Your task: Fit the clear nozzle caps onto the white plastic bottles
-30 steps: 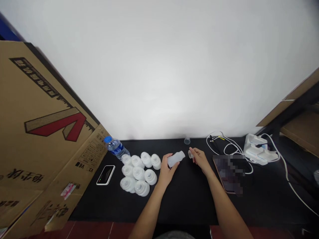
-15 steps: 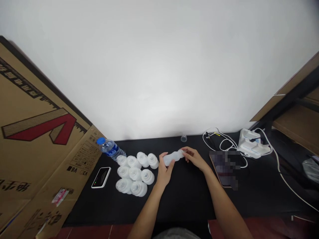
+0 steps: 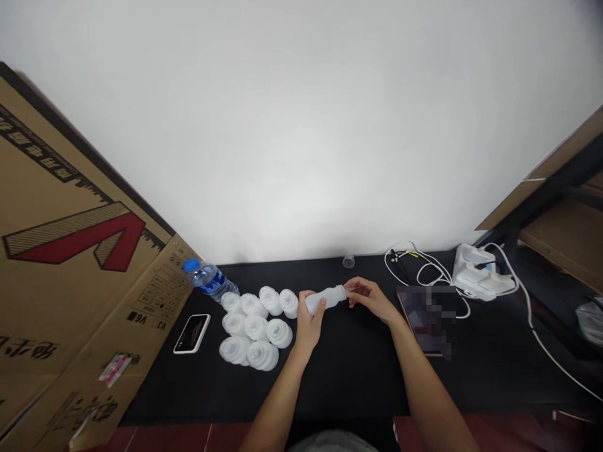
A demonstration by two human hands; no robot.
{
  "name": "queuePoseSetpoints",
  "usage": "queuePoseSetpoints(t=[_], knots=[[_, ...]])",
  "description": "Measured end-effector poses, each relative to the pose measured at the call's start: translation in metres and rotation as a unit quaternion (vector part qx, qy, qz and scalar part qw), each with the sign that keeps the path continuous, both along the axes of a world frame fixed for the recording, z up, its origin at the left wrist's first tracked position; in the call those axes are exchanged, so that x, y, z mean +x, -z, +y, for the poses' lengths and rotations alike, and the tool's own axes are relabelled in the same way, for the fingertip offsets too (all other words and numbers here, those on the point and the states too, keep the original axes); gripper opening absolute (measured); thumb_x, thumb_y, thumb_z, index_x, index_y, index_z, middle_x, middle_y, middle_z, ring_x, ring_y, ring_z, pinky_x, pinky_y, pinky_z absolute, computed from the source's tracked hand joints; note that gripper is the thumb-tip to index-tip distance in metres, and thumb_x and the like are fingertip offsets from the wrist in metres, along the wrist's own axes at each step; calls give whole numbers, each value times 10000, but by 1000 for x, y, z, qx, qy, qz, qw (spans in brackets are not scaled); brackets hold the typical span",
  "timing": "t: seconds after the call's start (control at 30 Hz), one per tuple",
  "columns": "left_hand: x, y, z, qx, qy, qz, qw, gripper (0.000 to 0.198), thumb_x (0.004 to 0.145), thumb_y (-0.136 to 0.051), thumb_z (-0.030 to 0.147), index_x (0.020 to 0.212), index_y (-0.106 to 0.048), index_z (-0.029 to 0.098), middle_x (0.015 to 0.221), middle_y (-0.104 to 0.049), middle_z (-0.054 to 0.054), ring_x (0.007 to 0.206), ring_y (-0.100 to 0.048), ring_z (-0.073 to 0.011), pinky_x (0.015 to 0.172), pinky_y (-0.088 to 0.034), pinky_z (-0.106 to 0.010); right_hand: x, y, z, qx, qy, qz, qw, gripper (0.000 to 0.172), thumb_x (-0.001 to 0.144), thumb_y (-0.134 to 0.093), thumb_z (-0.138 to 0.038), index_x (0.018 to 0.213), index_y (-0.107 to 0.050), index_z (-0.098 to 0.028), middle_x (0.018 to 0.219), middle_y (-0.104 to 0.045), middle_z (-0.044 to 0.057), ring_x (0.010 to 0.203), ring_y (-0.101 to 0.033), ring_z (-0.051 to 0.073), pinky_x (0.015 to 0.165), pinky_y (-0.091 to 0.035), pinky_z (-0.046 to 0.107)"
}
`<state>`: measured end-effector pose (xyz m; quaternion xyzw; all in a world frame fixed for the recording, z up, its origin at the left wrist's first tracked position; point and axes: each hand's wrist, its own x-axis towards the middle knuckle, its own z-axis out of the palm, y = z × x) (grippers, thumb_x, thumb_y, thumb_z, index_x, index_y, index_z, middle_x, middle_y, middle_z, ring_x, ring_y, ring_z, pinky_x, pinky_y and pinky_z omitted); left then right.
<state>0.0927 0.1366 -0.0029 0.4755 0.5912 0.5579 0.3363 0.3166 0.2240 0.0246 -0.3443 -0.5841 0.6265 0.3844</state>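
Neck of the translucent white plastic bottle (image 3: pixel 326 299) hidden behind the right fingers (image 3: pixel 357 290); flat dark rectangular tablet (image 3: pixel 424 320) to their right pixel-blurred; small clear cup (image 3: pixel 348 262) beyond them too small to resolve.

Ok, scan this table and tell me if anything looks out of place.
One thing stands out: a small translucent cap sits alone at the back edge of the black table, apart from the cluster of white plastic bottles and the held bottle.

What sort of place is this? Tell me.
Probably a makeshift indoor workbench: a black table holds a cluster of white plastic bottles, a cardboard box stands at its left, and a white power strip with cables sits at its right.
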Motion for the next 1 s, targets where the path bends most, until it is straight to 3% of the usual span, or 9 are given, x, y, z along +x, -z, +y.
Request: queuePoseSetpoints(t=[0.27, 0.47, 0.63, 0.7, 0.8, 0.87, 1.0], knots=[[-1, 6, 1, -5, 8, -22, 1000, 468, 1018, -621, 675, 1115, -570, 220, 918, -618, -14, 803, -620, -194, 762, -523, -317, 5, 4, 0, -29, -10, 14, 999, 398, 790, -967, -445, 1061, -799, -206, 1004, -798, 55, 876, -769, 234, 877, -650, 421], [-2, 5, 1, -2, 10, -19, 1000, 454, 1019, -622, 670, 1051, -575, 220, 869, -596, 0, 761, -594, -180, 717, -501, -296, 6, 5, 1, -11, -27, 4, 1000, 368, 796, -963, -412, 1072, -807, -226, 970, -805, 32, 840, -761, 217, 858, -616, 380], [1, 1, -1, -3, 7, -15, 1000, 471, 1009, -621, 690, 1060, -581, 224, 863, -597, 1, 755, -596, -184, 720, -500, -300, 7, 6, 2, 5, -11, -37, 999, 389, 815, -935, -513, 1006, -805, -200, 866, -797, 37, 718, -739, 206, 759, -595, 352], [3, 0, -2, -4, 15, -13, 1000, 467, 1008, -624, 685, 1073, -588, 224, 874, -610, -3, 767, -604, -188, 737, -504, -305, 6, 8, 2, 10, -4, -64, 998, 431, 858, -868, -617, 866, -766, -198, 726, -740, 15, 606, -683, 183, 638, -552, 314], [4, -2, -4, 0, 19, -3, 1000, 448, 1014, -632, 663, 1095, -598, 223, 911, -630, -14, 807, -615, -196, 770, -510, -314, 1, 10, 0, 41, 14, -124, 991, 605, 965, -671, -749, 679, -641, -217, 533, -555, -34, 457, -509, 136, 483, -381, 266], [4, -3, -4, 2, 14, 1, 1000, 442, 1018, -629, 656, 1093, -599, 221, 919, -633, -18, 815, -616, -198, 782, -513, -320, -2, 11, -1, 75, 27, -152, 985, 669, 1011, -578, -772, 624, -562, -226, 503, -456, -49, 455, -422, 126, 480, -303, 269], [4, -7, -5, 0, 8, 6, 1000, 469, 1012, -614, 683, 1094, -603, 221, 919, -647, -24, 802, -625, -203, 778, -517, -326, -7, 12, -3, 96, 34, -153, 983, 716, 1024, -515, -801, 586, -433, -239, 527, -391, -45, 513, -355, 136, 522, -285, 291]])
